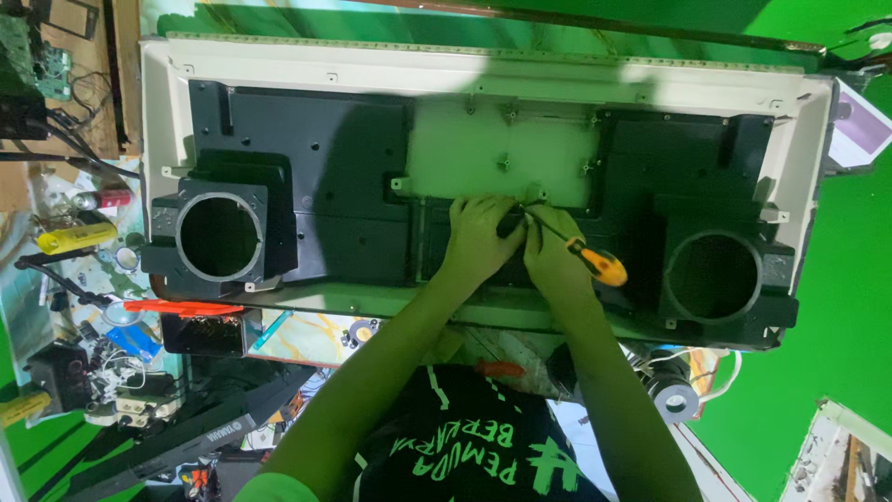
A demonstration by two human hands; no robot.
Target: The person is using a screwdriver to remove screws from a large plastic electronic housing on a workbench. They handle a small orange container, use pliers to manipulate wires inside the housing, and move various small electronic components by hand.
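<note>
Both forearms are reaching in; right hand fingers are gripping the orange-handled screwdriver, while left hand fingers are curling against the black panel, steadying its tip.

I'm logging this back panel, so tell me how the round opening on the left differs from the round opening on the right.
The left round opening has a pale, light-coloured ring around its rim; the right round opening has a dark rim. The left one sits in a raised, stepped black housing, while the right one's housing looks flatter. The left one lies clear of the hands; the right one is close to the right hand holding the orange-handled screwdriver. Both are circular holes in black plastic.
</note>
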